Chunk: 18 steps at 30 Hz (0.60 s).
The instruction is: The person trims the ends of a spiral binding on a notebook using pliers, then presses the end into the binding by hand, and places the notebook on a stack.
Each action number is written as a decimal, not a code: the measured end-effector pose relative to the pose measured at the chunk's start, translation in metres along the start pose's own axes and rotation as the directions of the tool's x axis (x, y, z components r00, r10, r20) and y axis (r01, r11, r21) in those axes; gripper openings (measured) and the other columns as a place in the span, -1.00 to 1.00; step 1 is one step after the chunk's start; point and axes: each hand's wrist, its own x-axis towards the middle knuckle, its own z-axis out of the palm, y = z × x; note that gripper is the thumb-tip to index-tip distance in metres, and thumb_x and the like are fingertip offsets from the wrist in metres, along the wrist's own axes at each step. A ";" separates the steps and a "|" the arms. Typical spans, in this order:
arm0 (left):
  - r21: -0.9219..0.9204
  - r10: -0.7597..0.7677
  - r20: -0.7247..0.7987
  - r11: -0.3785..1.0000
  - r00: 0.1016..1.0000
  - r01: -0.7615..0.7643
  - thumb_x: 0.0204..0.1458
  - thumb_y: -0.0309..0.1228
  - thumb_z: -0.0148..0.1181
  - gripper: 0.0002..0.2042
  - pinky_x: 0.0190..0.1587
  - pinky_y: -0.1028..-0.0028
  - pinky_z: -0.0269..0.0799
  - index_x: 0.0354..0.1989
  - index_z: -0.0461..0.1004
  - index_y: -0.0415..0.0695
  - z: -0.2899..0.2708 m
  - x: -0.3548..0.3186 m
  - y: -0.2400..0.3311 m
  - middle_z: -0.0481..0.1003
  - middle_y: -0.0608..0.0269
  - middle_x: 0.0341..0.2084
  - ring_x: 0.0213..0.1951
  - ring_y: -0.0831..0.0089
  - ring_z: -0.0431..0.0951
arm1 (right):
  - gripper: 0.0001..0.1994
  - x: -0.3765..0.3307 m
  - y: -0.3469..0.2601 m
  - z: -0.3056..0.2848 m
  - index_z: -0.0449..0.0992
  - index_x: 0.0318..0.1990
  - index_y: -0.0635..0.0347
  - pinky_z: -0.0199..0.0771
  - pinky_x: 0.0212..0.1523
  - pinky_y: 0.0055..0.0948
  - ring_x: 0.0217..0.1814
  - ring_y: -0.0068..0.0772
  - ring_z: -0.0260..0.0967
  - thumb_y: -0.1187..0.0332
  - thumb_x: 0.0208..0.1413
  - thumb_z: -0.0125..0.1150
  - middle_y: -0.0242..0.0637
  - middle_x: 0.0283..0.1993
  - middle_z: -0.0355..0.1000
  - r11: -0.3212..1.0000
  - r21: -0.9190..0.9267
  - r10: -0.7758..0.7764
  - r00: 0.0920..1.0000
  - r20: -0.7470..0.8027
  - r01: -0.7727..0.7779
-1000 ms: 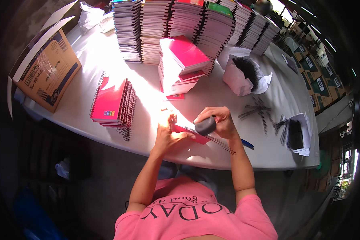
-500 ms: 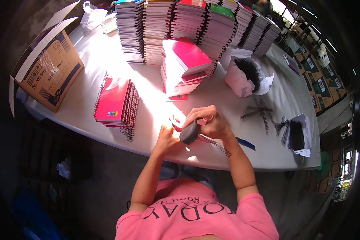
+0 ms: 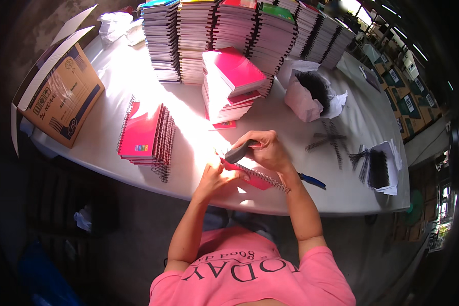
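Here, at the near edge of a white table (image 3: 137, 92), we press a pink spiral notebook (image 3: 254, 177) flat with our left hand (image 3: 217, 176), fingers spread on its cover, apparently to keep it from sliding. Our right hand (image 3: 268, 150) is wrapped tightly around a grey hand tool (image 3: 238, 152), its tip lowered to the notebook's upper corner beside the wire binding; the angle suggests work on the coil's end, though the contact point is too small to make out. To our left lies a finished-looking pile of pink notebooks (image 3: 145, 137), wire edges outward. Tall stacks of notebooks (image 3: 224, 30) line the far side, with a shorter pink stack (image 3: 229, 81) within reach. Loose black coils (image 3: 329, 138) and a blue pen (image 3: 311, 180) sit to our right, and an open cardboard box (image 3: 61, 99) overhangs the left end.
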 end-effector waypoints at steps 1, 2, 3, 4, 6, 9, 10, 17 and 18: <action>0.035 0.025 -0.009 0.999 1.000 -0.024 -0.39 -0.37 0.52 -0.53 -0.16 0.39 0.39 -0.24 0.50 -0.24 0.002 0.001 0.001 0.51 0.26 -0.40 -0.32 0.41 0.50 | -0.77 -0.002 0.007 -0.003 0.59 -0.36 0.27 0.34 -0.41 -0.60 -0.42 -0.71 0.34 0.72 -0.20 0.14 -0.33 -0.50 0.50 0.991 -0.097 0.091 0.996 0.006 -0.090; -0.023 0.000 -0.015 1.000 1.000 0.000 -0.36 -0.39 0.51 -0.50 -0.18 0.41 0.40 -0.20 0.44 -0.26 0.003 0.001 0.002 0.51 0.24 -0.41 -0.34 0.42 0.51 | -0.74 -0.008 0.011 0.001 0.60 -0.33 0.24 0.31 -0.42 -0.63 -0.43 -0.71 0.32 0.73 -0.20 0.14 -0.34 -0.43 0.52 0.967 -0.102 0.234 0.972 -0.023 -0.235; -0.082 -0.027 -0.023 0.996 0.999 0.025 -0.33 -0.40 0.50 -0.48 -0.21 0.43 0.41 -0.16 0.38 -0.29 0.004 0.001 0.002 0.51 0.22 -0.41 -0.35 0.42 0.51 | -0.74 -0.009 0.011 0.000 0.60 -0.33 0.24 0.33 -0.41 -0.63 -0.41 -0.70 0.33 0.72 -0.19 0.13 -0.34 -0.42 0.52 0.982 -0.084 0.163 0.984 -0.068 -0.169; -0.139 -0.053 -0.029 0.989 0.998 0.049 -0.30 -0.41 0.49 -0.45 -0.23 0.44 0.42 -0.13 0.32 -0.32 0.005 0.000 0.002 0.51 0.20 -0.41 -0.36 0.43 0.52 | -0.74 -0.010 0.012 -0.001 0.61 -0.32 0.24 0.34 -0.39 -0.62 -0.40 -0.69 0.35 0.72 -0.19 0.13 -0.34 -0.40 0.53 0.992 -0.070 0.092 0.989 -0.115 -0.101; -0.201 -0.084 -0.004 0.976 0.996 0.081 -0.14 -0.42 0.42 -0.48 -0.27 0.49 0.43 -0.13 0.20 -0.36 0.004 0.001 0.011 0.50 0.15 -0.41 -0.37 0.48 0.49 | -0.75 -0.013 0.003 -0.011 0.61 -0.30 0.24 0.42 -0.31 -0.58 -0.35 -0.57 0.46 0.69 -0.15 0.14 -0.28 -0.36 0.55 0.995 -0.011 0.092 0.985 -0.149 -0.094; -0.311 -0.236 0.051 0.920 0.970 0.240 -0.05 -0.37 0.35 -0.53 -0.24 0.49 0.43 -0.12 0.21 -0.35 -0.004 0.004 0.035 0.50 0.16 -0.39 -0.34 0.50 0.48 | -0.66 -0.034 0.004 -0.045 0.55 -0.07 0.12 0.44 -0.10 -0.42 -0.13 -0.26 0.49 0.50 -0.08 0.21 -0.13 -0.14 0.50 0.926 -0.313 0.136 0.958 -0.251 -0.213; -0.460 -0.199 0.026 0.868 0.980 0.188 0.01 -0.36 0.29 -0.59 -0.24 0.51 0.41 -0.12 0.27 -0.37 -0.005 0.005 0.044 0.49 0.22 -0.37 -0.32 0.50 0.47 | -0.56 -0.049 0.006 -0.056 0.44 0.06 0.06 0.33 0.03 -0.35 0.00 -0.18 0.39 0.44 -0.07 0.24 -0.12 0.00 0.41 0.850 -0.463 0.115 0.947 -0.302 -0.251; -0.498 -0.382 -0.137 0.824 0.914 0.270 -0.07 -0.40 0.37 -0.79 -0.43 0.64 0.38 -0.39 0.51 -0.28 -0.012 -0.005 0.033 0.50 0.35 -0.54 -0.52 0.67 0.40 | -0.37 -0.178 -0.004 -0.043 0.19 0.28 -0.07 -0.03 0.26 -0.04 0.29 -0.04 0.06 0.06 0.05 0.18 -0.16 0.26 0.16 0.364 -0.766 0.293 0.846 -0.446 -0.530; -0.602 -0.388 -0.206 0.774 0.898 0.196 -0.13 -0.46 0.40 -0.79 -0.46 0.68 0.34 -0.34 0.55 -0.28 -0.009 -0.004 0.054 0.53 0.32 -0.49 -0.51 0.70 0.40 | -0.40 -0.191 0.003 -0.034 0.21 0.27 -0.07 -0.03 0.26 -0.03 0.29 -0.03 0.05 0.04 0.07 0.15 -0.16 0.25 0.17 0.251 -0.821 0.281 0.851 -0.444 -0.512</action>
